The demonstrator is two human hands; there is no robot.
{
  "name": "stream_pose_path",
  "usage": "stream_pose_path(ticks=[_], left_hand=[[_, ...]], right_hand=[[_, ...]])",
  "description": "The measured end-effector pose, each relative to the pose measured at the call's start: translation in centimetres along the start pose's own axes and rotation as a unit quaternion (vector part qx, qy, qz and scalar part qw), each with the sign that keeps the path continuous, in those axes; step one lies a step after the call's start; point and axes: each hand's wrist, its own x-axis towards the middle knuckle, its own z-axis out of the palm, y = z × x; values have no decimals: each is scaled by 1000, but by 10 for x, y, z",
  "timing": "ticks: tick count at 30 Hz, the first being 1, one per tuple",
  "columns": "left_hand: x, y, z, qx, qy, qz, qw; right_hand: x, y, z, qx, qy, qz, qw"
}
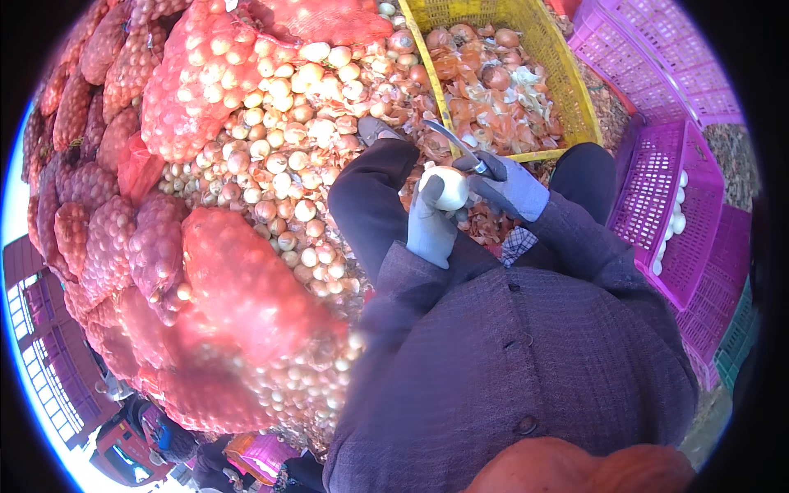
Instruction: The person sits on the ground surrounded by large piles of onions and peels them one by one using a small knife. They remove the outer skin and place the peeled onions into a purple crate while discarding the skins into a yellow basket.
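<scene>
A peeled white onion (pixel 451 187) rests in my left hand (pixel 429 225), its gloved fingers wrapped around the near side. My right hand (pixel 516 187), in a grey-blue glove with dark fingers, grips a knife (pixel 455 139) whose curved blade points up and away to the left. Fingers of the right hand also reach close to the onion's right side; whether they touch it is hard to tell. Loose onion skins (pixel 487 223) lie below the hands, between my knees. Just beyond the knife stands a yellow plastic crate (pixel 585 117) holding skins and some onions.
Unpeeled onions (pixel 277 163) cover the ground at left. Red mesh sacks of onions (pixel 246 283) pile up behind them. To the right, a purple crate (pixel 703 246) contains peeled onions (pixel 677 223), with more purple crates (pixel 653 55) farther off. People and a red vehicle (pixel 126 453) appear at lower left.
</scene>
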Motion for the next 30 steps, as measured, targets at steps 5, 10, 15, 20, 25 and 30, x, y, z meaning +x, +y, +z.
stream_pose_path(ticks=[5, 10, 15, 20, 25, 30], left_hand=[[-9, 6, 14, 68, 110, 79, 988], [-26, 13, 18, 102, 157, 72, 980], [-29, 14, 16, 130, 184, 77, 971], [-34, 13, 11, 133, 175, 67, 973], [-49, 19, 17, 106, 135, 94, 981], [-62, 25, 18, 101, 74, 100, 987]], right_hand=[[13, 2, 6, -215, 59, -162, 961], [23, 8, 5, -281, 38, -184, 941], [31, 20, 11, -344, 74, -238, 905], [43, 37, 10, -272, 84, -248, 926], [52, 40, 2, -113, 43, -103, 987], [39, 25, 6, -35, -58, -94, 993]])
